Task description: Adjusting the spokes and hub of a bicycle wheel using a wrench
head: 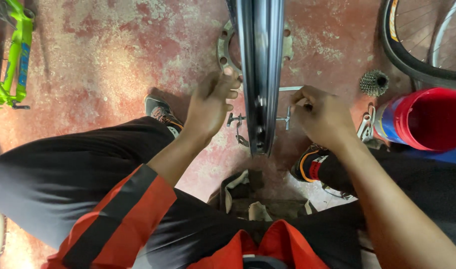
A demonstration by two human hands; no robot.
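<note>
Wheel-axle work in hand, judging by hand placement. Frame centre: left hand [210, 102] loosely curled, fingertips against bare dark metal rim [260, 74], upright, edge-on. Right hand [320, 115] pinched shut on slim steel axle end [287, 119]. Next move likely demands steady counter-hold. Far right: toothed cassette [373, 82], glossy red bucket [430, 119].

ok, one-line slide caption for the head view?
Both hands, left and right, work at the axle of an upright bicycle wheel above a worn red floor.
</note>
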